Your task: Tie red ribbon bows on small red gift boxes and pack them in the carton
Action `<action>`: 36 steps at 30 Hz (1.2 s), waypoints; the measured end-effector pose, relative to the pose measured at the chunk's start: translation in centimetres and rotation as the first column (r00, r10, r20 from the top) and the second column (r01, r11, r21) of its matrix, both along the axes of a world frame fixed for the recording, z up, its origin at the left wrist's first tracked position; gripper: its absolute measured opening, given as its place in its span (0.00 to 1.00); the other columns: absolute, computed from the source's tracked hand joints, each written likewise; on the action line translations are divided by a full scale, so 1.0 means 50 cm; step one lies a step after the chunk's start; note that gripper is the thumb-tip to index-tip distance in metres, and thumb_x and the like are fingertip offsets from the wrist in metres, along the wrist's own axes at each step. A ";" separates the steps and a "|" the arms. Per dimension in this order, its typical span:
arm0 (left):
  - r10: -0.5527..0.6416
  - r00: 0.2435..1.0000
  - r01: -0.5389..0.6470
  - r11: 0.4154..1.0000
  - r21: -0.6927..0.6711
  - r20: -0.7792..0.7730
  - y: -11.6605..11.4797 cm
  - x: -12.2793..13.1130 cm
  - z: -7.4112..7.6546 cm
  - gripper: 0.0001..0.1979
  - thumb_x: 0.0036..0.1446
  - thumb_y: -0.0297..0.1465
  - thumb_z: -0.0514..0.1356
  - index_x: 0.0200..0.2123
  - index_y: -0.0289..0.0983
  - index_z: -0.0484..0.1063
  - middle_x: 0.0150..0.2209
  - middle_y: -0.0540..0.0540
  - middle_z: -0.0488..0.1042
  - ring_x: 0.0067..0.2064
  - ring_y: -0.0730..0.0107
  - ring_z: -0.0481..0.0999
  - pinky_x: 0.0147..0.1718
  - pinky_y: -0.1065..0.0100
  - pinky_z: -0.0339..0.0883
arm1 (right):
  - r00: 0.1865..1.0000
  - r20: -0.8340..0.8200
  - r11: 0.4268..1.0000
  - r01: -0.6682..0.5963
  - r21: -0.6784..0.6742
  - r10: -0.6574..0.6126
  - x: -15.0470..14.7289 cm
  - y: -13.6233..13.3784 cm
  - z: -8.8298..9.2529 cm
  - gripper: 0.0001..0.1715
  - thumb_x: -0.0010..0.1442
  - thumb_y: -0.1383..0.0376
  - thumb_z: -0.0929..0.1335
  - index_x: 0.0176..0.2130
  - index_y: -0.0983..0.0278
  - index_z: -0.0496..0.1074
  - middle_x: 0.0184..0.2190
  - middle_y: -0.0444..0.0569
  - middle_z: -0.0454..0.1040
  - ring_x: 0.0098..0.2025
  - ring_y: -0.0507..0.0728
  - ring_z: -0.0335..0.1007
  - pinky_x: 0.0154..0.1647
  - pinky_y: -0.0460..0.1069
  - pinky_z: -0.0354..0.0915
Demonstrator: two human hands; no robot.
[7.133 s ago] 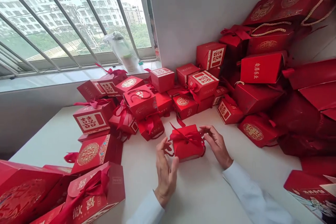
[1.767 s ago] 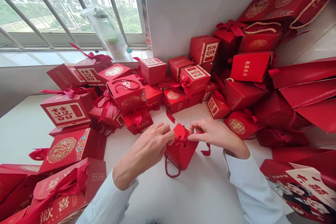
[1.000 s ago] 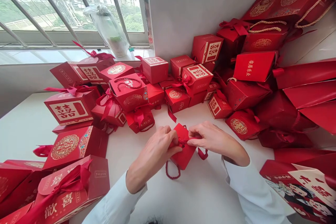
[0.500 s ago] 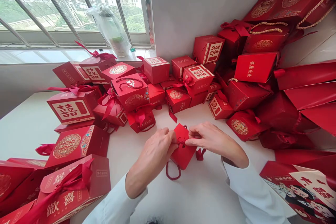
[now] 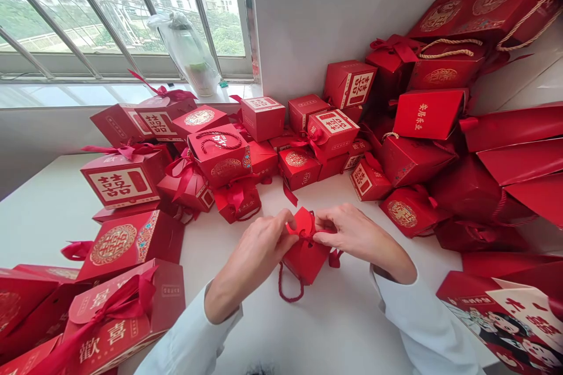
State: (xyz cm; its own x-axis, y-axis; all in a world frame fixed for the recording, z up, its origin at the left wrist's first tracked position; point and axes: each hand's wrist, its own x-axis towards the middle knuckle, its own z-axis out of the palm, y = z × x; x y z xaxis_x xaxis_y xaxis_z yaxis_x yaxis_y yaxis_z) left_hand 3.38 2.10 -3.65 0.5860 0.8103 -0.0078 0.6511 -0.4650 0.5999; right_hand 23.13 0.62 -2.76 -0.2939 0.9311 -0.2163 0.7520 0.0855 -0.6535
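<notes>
A small red gift box (image 5: 308, 261) stands on the white table in front of me, its top flaps drawn together. Red ribbon (image 5: 305, 235) crosses the box near its top. My left hand (image 5: 250, 255) pinches the ribbon from the left, fingertips against the box. From the right, my right hand (image 5: 360, 237) pinches the ribbon's other side between thumb and curled fingers. Below the left hand, a red rope handle (image 5: 290, 300) loops onto the table. A loose ribbon tail (image 5: 335, 258) sticks out beneath the right hand.
Red gift boxes (image 5: 295, 167) are piled in an arc behind my hands. More stand at the left (image 5: 127, 304) and right (image 5: 413, 164), with a large printed box (image 5: 505, 316) near my right sleeve. A bagged cup (image 5: 193, 61) sits on the windowsill.
My left hand has shifted slightly left and its fingers have opened a little from the box top, drawing the ribbon. The right hand has barely moved.
</notes>
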 end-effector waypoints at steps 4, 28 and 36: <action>-0.016 1.000 0.015 0.996 -0.086 -0.017 0.012 -0.013 -0.001 0.07 0.60 0.36 0.54 0.33 0.39 0.63 0.21 0.55 0.65 0.23 0.74 0.60 0.23 0.73 0.50 | 1.000 -0.002 0.999 -0.022 -0.027 0.022 0.004 0.000 0.005 0.11 0.53 0.65 0.63 0.22 0.62 0.57 0.19 0.40 0.64 0.23 0.50 0.60 0.24 0.45 0.52; 0.056 0.930 0.115 0.894 -0.432 0.364 0.056 -0.013 -0.015 0.16 0.58 0.42 0.55 0.30 0.34 0.70 0.26 0.51 0.65 0.28 0.76 0.60 0.25 0.74 0.52 | 0.993 -0.109 0.995 0.028 -0.096 -0.038 0.039 0.001 0.029 0.09 0.56 0.62 0.64 0.27 0.63 0.67 0.21 0.41 0.70 0.23 0.50 0.62 0.21 0.43 0.53; -0.132 0.991 0.131 0.937 -0.325 0.021 0.054 -0.027 -0.013 0.13 0.58 0.37 0.55 0.25 0.36 0.66 0.23 0.54 0.62 0.24 0.78 0.57 0.22 0.73 0.47 | 0.998 -0.034 0.987 -0.052 -0.149 0.048 0.028 0.008 -0.003 0.15 0.53 0.58 0.68 0.22 0.64 0.66 0.19 0.42 0.68 0.23 0.50 0.62 0.20 0.44 0.50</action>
State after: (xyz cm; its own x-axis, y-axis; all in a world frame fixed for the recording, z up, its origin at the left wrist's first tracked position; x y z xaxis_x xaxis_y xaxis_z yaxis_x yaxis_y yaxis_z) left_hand 2.03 4.78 -4.32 0.6870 0.6794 -0.2579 0.5977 -0.3265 0.7322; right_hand 24.50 1.04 -2.91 -0.3476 0.8729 -0.3424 0.7293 0.0221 -0.6838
